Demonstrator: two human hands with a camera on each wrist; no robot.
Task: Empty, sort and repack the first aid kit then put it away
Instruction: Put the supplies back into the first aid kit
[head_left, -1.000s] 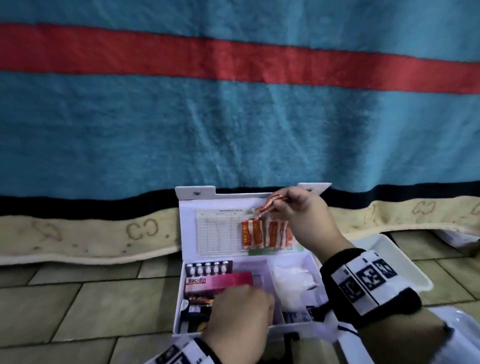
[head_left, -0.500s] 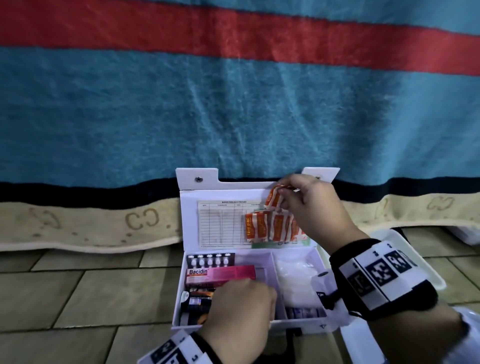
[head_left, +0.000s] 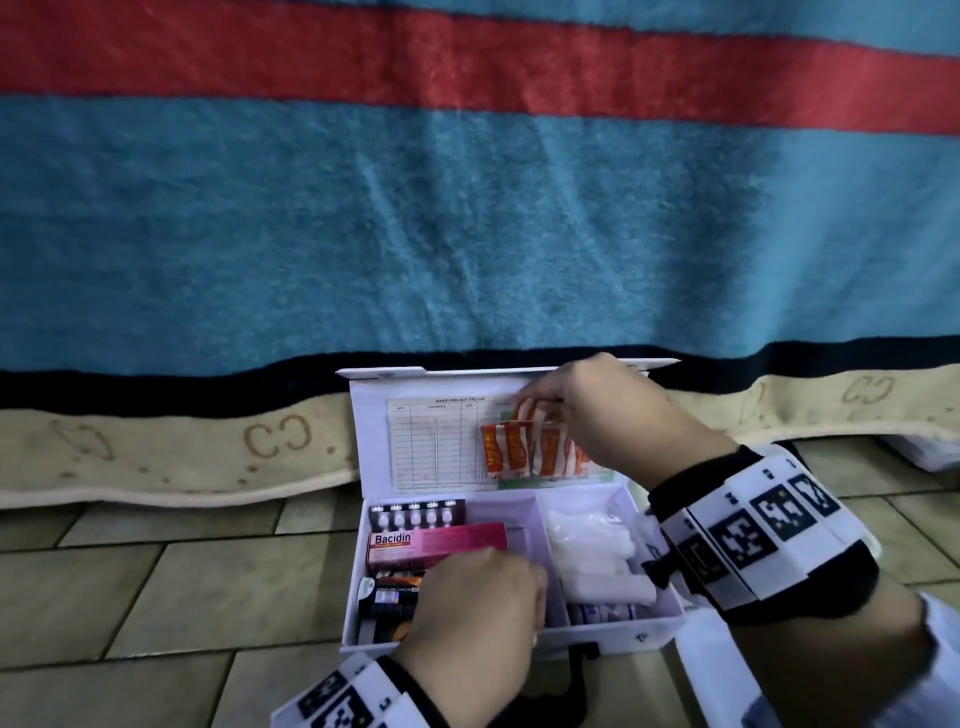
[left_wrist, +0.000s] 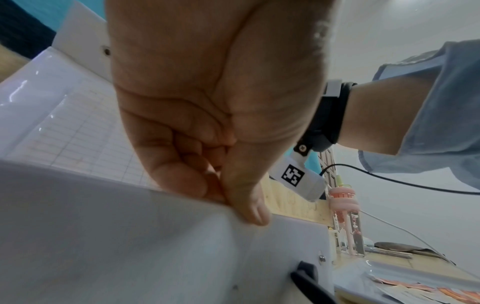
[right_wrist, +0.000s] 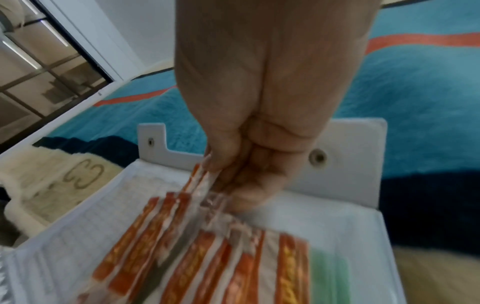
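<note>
A white first aid kit (head_left: 509, 631) lies open on the tiled floor (head_left: 156, 571), its lid (head_left: 374, 431) standing upright against a blue, red and black striped blanket (head_left: 467, 234) that hangs behind it. The right hand (head_left: 597, 415) is up at the far right of the lid, thumb and fingers pinching the top of a strip of orange-and-white sachets (right_wrist: 207, 257) that hangs down over the printed contents sheet (head_left: 431, 441) inside the lid. The left hand (head_left: 478, 608) sits at the near wall of the kit, fingers curled and thumb pressed on the wall's edge. In the left compartment lie a blister strip of white pills (head_left: 415, 517), a pink Bacidin box (head_left: 431, 545) and smaller dark packets; the right compartment holds white cotton wool (head_left: 592, 551).
</note>
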